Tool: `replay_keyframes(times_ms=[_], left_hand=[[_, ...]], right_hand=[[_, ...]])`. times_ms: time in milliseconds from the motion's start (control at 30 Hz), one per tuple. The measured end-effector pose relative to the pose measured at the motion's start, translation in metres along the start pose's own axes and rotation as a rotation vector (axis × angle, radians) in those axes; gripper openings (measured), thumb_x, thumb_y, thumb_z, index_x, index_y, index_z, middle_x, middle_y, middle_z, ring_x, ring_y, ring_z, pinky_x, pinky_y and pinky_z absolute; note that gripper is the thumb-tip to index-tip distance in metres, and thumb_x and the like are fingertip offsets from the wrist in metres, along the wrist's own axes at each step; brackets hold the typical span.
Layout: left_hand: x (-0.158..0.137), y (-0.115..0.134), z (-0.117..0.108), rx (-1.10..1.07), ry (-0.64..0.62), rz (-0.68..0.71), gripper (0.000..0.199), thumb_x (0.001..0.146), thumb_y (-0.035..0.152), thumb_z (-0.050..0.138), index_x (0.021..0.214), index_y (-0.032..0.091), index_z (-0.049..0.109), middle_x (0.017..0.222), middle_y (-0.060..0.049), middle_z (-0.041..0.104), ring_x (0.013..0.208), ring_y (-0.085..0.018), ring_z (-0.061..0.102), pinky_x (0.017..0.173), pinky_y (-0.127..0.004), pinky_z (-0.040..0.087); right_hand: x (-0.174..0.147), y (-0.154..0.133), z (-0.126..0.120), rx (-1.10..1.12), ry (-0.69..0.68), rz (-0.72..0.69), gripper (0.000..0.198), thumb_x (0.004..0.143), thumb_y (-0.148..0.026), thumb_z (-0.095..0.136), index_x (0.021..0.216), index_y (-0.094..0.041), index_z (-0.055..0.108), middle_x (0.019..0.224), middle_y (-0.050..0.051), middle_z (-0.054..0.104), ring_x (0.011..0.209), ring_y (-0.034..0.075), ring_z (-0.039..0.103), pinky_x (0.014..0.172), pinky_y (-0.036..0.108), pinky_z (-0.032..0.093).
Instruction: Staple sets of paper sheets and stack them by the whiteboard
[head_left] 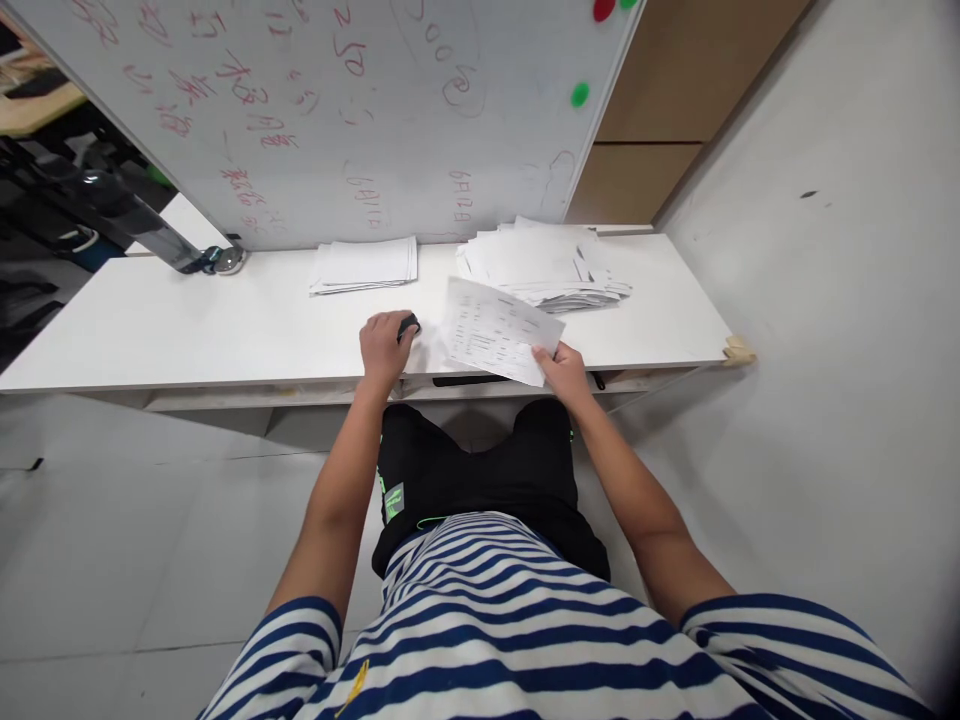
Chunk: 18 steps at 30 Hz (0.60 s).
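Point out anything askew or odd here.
The pile beyond the sheet in the right hand is askew: its edges fan out unevenly, while the stack to its left lies neater. Writing on the whiteboard appears turned sideways. A dark mark stands out on the wall. Nothing looks spilled.

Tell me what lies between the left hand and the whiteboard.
In the head view, the smaller paper stack lies on the white desk between the left hand and the whiteboard.

From my remote seat I'm seeing a navy-and-white striped shirt (480, 640); its short sleeves (292, 640) are ending in navy bands, a yellow mark (354, 686) is showing on the left front, and black bottoms (480, 475) are bearing a grey patch (394, 499) with green markings.
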<state>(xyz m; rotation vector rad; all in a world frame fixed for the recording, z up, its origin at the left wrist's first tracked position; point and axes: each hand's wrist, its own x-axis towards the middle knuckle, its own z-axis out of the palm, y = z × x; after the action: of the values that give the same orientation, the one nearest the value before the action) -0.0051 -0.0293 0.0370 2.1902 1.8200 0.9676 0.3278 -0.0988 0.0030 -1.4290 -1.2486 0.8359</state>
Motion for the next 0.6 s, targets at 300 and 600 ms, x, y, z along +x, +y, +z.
replay_keyframes(times_ms=[300,600], left_hand=[[0.015,-0.026,0.011,0.213,-0.291,-0.168,0.038,0.085,0.046,0.069,0.113,0.021,0.064,0.116,-0.017,0.067,0.117,-0.038,0.06,0.096,-0.052,0.049],[0.013,-0.022,0.002,0.152,-0.45,-0.097,0.043,0.075,0.048,0.077,0.106,0.023,0.063,0.108,-0.012,0.069,0.101,-0.033,0.062,0.081,-0.042,0.049]], right_hand=[[-0.031,0.013,0.0,0.377,-0.058,0.369,0.039,0.07,-0.049,0.083,0.095,-0.021,0.076,0.096,0.008,0.081,0.095,0.033,0.077,0.095,0.054,0.061],[-0.043,0.009,0.015,0.425,-0.144,0.484,0.034,0.071,-0.039,0.085,0.097,-0.018,0.078,0.101,0.009,0.081,0.095,0.031,0.077,0.095,0.049,0.062]])
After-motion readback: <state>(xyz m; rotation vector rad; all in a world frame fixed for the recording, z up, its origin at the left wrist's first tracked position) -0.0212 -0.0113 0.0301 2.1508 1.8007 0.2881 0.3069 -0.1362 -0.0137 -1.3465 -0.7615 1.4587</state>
